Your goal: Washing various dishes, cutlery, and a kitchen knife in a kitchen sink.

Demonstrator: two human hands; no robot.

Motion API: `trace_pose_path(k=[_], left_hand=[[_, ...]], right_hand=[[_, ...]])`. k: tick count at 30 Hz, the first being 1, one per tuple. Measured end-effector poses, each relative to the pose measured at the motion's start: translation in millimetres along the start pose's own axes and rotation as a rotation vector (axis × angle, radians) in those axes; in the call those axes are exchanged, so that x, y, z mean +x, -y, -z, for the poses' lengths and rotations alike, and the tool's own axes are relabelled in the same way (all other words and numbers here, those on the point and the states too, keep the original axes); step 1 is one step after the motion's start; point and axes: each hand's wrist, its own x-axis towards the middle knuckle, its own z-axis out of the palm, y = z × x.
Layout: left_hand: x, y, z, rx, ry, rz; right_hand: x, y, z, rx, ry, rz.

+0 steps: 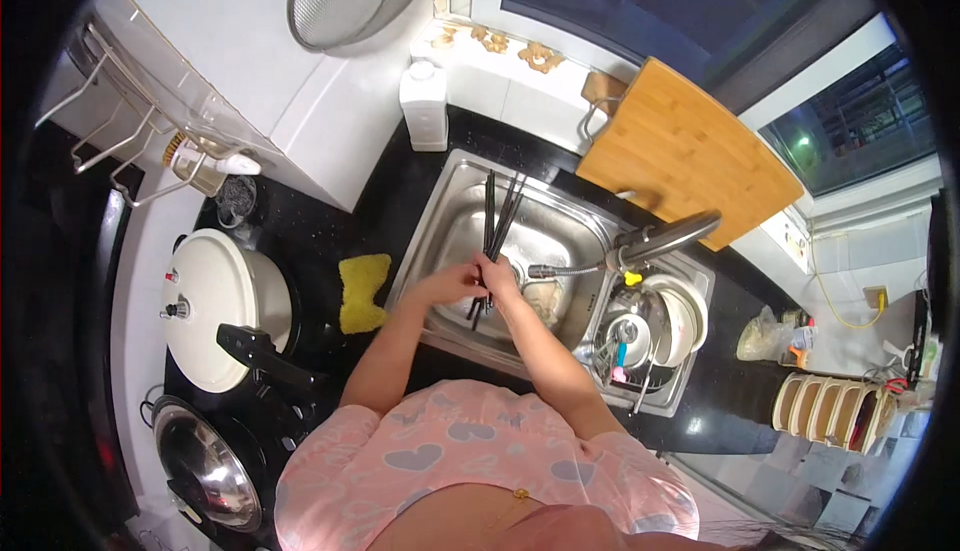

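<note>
Both my hands are over the left basin of a stainless steel sink (459, 213). My right hand (498, 278) is closed around a bundle of dark chopsticks (504, 219), whose upper ends fan out slightly toward the far side. From the left, my left hand (453, 284) meets the same bundle, its fingers on the sticks near their lower ends; its fingertips are partly hidden. Just right of my right hand hangs the spout end (545, 271) of a flexible faucet (664, 238). No running water can be made out. A pale, blurred thing (541, 302) lies on the basin floor.
White bowls (675, 326) and utensils fill the right basin. A yellow cloth (363, 293) lies left of the sink, near a white pressure cooker (210, 311) and a lidded pan (206, 468). Behind stand a white bottle (425, 108) and a wooden cutting board (686, 150).
</note>
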Motion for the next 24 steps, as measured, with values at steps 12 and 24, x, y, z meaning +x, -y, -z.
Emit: trace_pose_path(k=[12, 24], left_hand=[[152, -175, 234, 0.551, -1.265, -0.607], [193, -137, 252, 0.548, -1.007, -0.724]], right_hand=[[31, 173, -80, 0.117, 0.291, 0.006], [66, 210, -102, 0.161, 0.37, 0.063]])
